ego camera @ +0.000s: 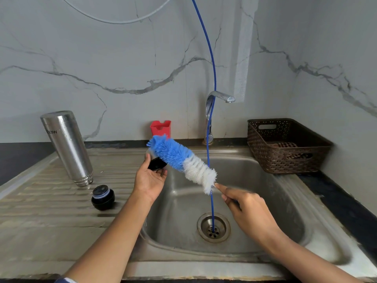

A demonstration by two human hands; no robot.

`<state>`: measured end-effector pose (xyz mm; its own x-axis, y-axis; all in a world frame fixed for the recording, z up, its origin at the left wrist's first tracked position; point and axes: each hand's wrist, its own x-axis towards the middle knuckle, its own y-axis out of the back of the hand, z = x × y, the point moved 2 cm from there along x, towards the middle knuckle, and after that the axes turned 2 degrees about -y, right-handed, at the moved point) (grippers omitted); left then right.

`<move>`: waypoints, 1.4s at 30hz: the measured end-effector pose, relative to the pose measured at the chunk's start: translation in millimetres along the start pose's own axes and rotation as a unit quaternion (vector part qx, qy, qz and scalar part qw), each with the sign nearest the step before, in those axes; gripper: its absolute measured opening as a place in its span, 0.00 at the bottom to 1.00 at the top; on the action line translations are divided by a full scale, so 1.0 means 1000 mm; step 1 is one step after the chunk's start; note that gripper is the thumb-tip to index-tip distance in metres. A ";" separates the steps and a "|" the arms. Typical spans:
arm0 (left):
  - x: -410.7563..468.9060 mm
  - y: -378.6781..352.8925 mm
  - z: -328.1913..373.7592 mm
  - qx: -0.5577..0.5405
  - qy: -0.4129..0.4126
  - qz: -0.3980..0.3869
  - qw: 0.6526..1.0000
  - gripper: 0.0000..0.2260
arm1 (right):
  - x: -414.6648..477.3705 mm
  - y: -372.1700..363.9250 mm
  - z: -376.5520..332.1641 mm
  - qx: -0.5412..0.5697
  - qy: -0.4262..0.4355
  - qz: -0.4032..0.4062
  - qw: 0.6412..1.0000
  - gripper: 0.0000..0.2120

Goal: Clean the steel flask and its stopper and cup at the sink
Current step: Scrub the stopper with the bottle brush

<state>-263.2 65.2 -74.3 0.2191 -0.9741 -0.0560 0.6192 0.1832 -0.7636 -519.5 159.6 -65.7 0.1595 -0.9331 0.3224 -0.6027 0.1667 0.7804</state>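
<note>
the brown basket (285, 160) is holding a checked cloth (285, 145). a blue hose (212, 201) is hanging down into the sink (265, 193) drain. the left hand (150, 180) is gripping the cup (156, 164) over the basin's left edge; the right hand (251, 211) is pinching the brush (181, 160) handle, bristles crossing the cup. the flask (68, 148) is standing mouth-down on the drainboard (40, 201), the stopper (103, 198) sitting just beside it, near the basin edge.

A brown woven basket (285, 162) holding checked cloth (283, 144) sits right of the chrome tap (209, 107), a red holder (160, 128) stands against the marble wall (102, 58), and a blue hose (213, 62) hangs past the tap.
</note>
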 end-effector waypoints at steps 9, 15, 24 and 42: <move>0.000 0.001 0.001 -0.031 -0.009 0.011 0.999 0.14 | 0.002 0.000 0.002 0.013 -0.010 -0.002 1.000 0.17; 0.000 -0.002 0.000 -0.029 -0.001 0.007 1.000 0.16 | 0.004 -0.001 0.005 0.009 -0.016 -0.005 1.000 0.16; 0.002 -0.001 0.001 -0.005 -0.013 0.027 1.000 0.17 | 0.002 0.000 0.001 0.025 0.000 -0.008 1.000 0.16; 0.003 0.000 -0.002 -0.003 0.021 0.023 1.000 0.16 | 0.002 0.002 0.002 0.014 -0.012 -0.009 1.000 0.16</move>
<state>-263.8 62.0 -75.6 0.2151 -0.9694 -0.1182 0.6049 0.2273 -0.7631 -522.0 157.4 -64.2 0.1524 -0.9430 0.2958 -0.6222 0.1410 0.7701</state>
